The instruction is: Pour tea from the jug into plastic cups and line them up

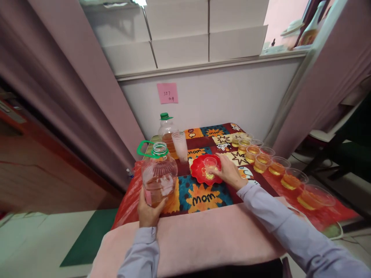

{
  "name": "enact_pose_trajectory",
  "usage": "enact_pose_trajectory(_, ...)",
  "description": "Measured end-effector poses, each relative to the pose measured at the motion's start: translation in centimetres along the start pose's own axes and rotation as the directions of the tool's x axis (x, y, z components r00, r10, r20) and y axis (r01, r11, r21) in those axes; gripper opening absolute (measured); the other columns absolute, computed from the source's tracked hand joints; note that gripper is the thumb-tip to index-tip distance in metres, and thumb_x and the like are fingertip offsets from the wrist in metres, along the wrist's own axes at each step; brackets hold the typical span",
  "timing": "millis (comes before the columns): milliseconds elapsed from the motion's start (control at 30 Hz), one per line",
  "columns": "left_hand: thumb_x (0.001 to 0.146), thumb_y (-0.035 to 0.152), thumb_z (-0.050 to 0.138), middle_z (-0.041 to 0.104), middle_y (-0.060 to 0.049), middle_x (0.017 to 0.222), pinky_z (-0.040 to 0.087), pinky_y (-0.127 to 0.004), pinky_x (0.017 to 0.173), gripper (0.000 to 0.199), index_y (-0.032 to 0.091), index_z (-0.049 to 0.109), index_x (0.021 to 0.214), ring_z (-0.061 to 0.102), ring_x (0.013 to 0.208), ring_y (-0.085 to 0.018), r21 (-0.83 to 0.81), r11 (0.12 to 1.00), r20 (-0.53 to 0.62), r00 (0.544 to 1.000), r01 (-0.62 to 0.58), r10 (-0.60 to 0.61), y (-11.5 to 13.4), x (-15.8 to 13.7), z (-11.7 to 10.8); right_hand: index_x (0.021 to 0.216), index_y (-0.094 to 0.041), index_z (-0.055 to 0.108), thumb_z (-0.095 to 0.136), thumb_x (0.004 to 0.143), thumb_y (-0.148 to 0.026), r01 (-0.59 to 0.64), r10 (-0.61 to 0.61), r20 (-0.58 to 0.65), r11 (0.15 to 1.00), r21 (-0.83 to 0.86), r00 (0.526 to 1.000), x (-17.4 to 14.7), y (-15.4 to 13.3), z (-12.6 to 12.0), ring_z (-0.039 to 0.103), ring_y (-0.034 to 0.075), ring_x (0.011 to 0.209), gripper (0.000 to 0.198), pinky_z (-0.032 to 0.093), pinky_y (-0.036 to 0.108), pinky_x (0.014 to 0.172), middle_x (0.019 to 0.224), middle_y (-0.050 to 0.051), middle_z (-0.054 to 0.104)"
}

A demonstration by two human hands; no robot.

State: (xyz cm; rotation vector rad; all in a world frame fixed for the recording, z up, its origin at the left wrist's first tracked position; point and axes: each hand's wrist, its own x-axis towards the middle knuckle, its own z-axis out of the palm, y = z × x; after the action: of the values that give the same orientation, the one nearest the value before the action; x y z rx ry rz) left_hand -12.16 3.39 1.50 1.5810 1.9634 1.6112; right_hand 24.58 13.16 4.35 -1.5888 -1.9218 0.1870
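My left hand point(149, 210) is wrapped around the lower side of a large clear plastic jug point(160, 173). The jug is uncapped, with a green handle at its neck and amber liquid in its lower part. My right hand point(227, 170) holds a clear plastic cup point(210, 163) between thumb and fingers. This cup stands in a red scalloped dish point(198, 175); how much it contains is hard to make out. Behind the jug rises a stack of clear plastic cups point(180, 146).
A second jug point(166, 129) with a green cap stands at the back. Several cups of amber liquid point(262, 163) line the table's right side. A patterned mat point(203, 197) and a pink cloth point(203, 235) cover the table. A pink note point(167, 93) hangs on the wall.
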Motion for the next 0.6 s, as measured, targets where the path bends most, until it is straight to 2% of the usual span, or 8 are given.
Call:
enact_pose_trajectory(100,0.064,0.059,0.091,0.066,-0.020,0.151,0.045,-0.054,0.122,0.105,0.015,0.056,0.154,0.061,0.142,-0.040,0.002,1.000,-0.014,1.000,-0.015,0.015,-0.2,-0.1,0.1,0.158,-0.019,0.048,0.087,0.085,-0.045,-0.175,0.172,0.066,0.983,0.047,0.983,0.4,-0.4,1.4,0.071,0.039,0.129,0.087,0.056,0.049,0.105,0.144,0.020,0.071)
enact_pose_trajectory(233,0.064,0.058,0.092,0.063,-0.023,0.154,0.044,-0.054,0.123,0.108,0.012,0.055,0.155,0.060,0.143,-0.041,0.002,0.998,-0.026,0.998,-0.060,0.060,-0.3,-0.3,0.2,0.161,-0.018,0.045,0.084,0.089,-0.043,-0.242,0.229,0.125,0.966,0.092,0.965,0.7,-1.0,2.5,0.077,0.038,0.116,0.086,0.058,0.048,0.098,0.124,0.016,0.080)
enact_pose_trajectory(333,0.065,0.057,0.092,0.062,-0.023,0.155,0.043,-0.055,0.124,0.109,0.013,0.053,0.157,0.059,0.144,-0.042,-0.002,0.996,-0.034,0.996,-0.087,0.087,-0.4,-0.4,0.3,0.163,-0.015,0.043,0.085,0.087,-0.045,-0.215,0.206,0.071,0.964,0.159,0.976,0.4,-1.3,2.4,0.072,0.041,0.129,0.092,0.055,0.054,0.108,0.138,0.022,0.074)
enact_pose_trajectory(433,0.065,0.061,0.093,0.062,-0.023,0.155,0.042,-0.057,0.124,0.111,0.015,0.053,0.157,0.059,0.144,-0.043,0.015,0.996,-0.054,0.995,-0.085,0.085,-0.5,-0.4,0.4,0.166,-0.014,0.038,0.091,0.078,-0.054,-0.129,0.169,-0.109,0.945,0.302,0.980,-0.2,-2.4,1.6,0.056,0.045,0.148,0.110,0.046,0.063,0.120,0.161,0.029,0.055)
enact_pose_trajectory(500,0.065,0.064,0.092,0.062,-0.023,0.154,0.043,-0.058,0.123,0.111,0.015,0.053,0.157,0.060,0.143,-0.043,0.025,0.996,-0.056,0.995,-0.085,0.086,-0.7,-0.4,0.4,0.167,-0.015,0.036,0.089,0.078,-0.062,-0.055,0.177,-0.222,0.883,0.466,0.959,-0.8,-4.1,1.2,0.052,0.044,0.152,0.114,0.042,0.064,0.125,0.165,0.028,0.050)
enact_pose_trajectory(533,0.065,0.066,0.092,0.062,-0.023,0.155,0.044,-0.058,0.123,0.112,0.015,0.053,0.157,0.060,0.143,-0.043,0.030,0.995,-0.052,0.994,-0.090,0.092,-0.8,-0.5,0.4,0.168,-0.016,0.035,0.087,0.079,-0.065,-0.021,0.187,-0.240,0.826,0.563,0.953,-1.1,-5.2,1.2,0.052,0.042,0.152,0.113,0.042,0.063,0.125,0.165,0.027,0.051)
enact_pose_trajectory(600,0.067,0.069,0.090,0.062,-0.023,0.155,0.045,-0.057,0.122,0.113,0.015,0.051,0.158,0.060,0.143,-0.042,0.044,0.994,-0.047,0.993,-0.104,0.106,-1.0,-0.5,0.4,0.168,-0.020,0.035,0.085,0.080,-0.070,0.002,0.178,-0.159,0.659,0.752,0.971,-1.7,-8.0,1.5,0.052,0.040,0.153,0.113,0.044,0.061,0.125,0.165,0.025,0.051)
